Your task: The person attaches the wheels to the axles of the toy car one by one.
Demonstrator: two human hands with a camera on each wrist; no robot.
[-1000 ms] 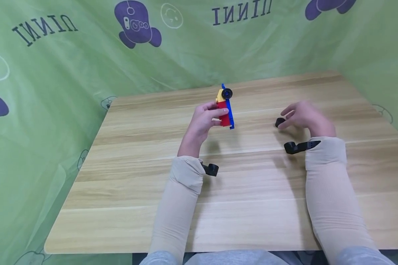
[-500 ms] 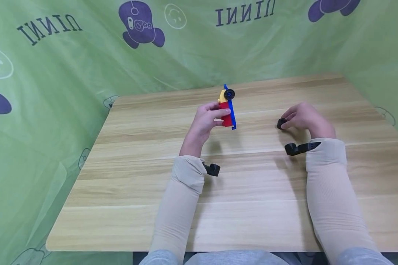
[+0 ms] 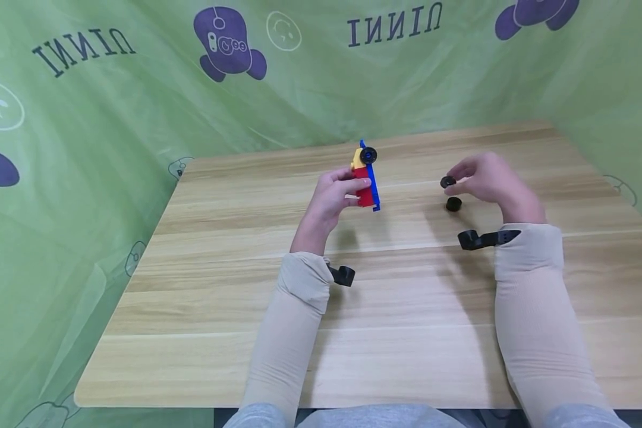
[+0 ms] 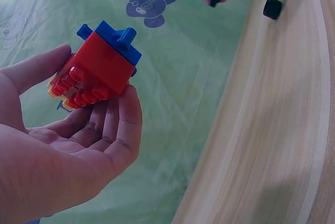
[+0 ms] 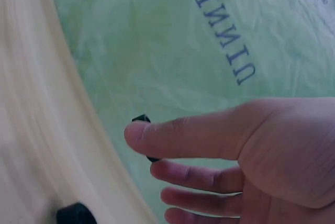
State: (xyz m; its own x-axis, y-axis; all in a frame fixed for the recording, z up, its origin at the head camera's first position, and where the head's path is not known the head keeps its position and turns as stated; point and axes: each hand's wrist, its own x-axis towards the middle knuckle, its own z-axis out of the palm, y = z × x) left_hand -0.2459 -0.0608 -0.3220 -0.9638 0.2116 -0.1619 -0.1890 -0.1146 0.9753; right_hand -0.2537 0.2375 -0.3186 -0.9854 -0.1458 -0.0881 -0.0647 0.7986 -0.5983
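My left hand grips a toy car of red, yellow and blue building bricks, held up above the table. One black wheel sits on its far end, by the yellow brick. In the left wrist view red studs and the blue base of the car show between thumb and fingers. My right hand pinches a loose black wheel between thumb and fingertips; the thumb covers most of it in the right wrist view. A second loose black wheel lies on the table just below that hand.
The wooden table has its far edge against a green printed curtain, which also hangs at both sides. A black camera mount sticks out from the left wrist, and another camera mount from the right.
My right hand has risen from the tabletop, slightly away from me, with a wheel pinched in it, exposing the other wheel below. The left hand and the car have hardly moved.
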